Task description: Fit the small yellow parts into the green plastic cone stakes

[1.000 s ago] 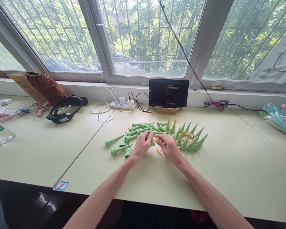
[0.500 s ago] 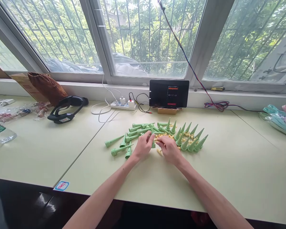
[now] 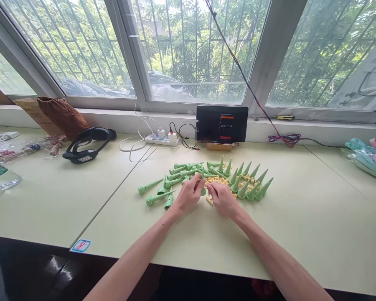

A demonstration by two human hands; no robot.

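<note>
My left hand [image 3: 189, 193] is closed around a green plastic watering spike [image 3: 203, 172], its pointed tip up and its wider collar showing below the fingers. Close against it on the right, my right hand [image 3: 222, 197] has thumb and fingers pinched together at the spike's side; whatever is between the fingertips is hidden. Small yellow pegs [image 3: 221, 180] lie in a loose heap just behind my right hand, with a yellow peg [image 3: 209, 200] apart in front. Several green spikes [image 3: 159, 197] lie in a pile to the left. On the right, several other spikes [image 3: 252, 191] stand upright on their collars.
A tablet [image 3: 209, 125] showing a timer leans at the back on a small box [image 3: 219, 146]. Left of it are a power strip [image 3: 164, 139] with cables and a black headset [image 3: 87, 146]. A bottle [image 3: 1, 175] lies far left, plastic-wrapped items [image 3: 368, 154] far right.
My right hand has closed in on the spike, its fingertips more tightly pinched; the yellow piece seen at them before is now hidden. My left hand still holds the spike, shifted slightly right.
</note>
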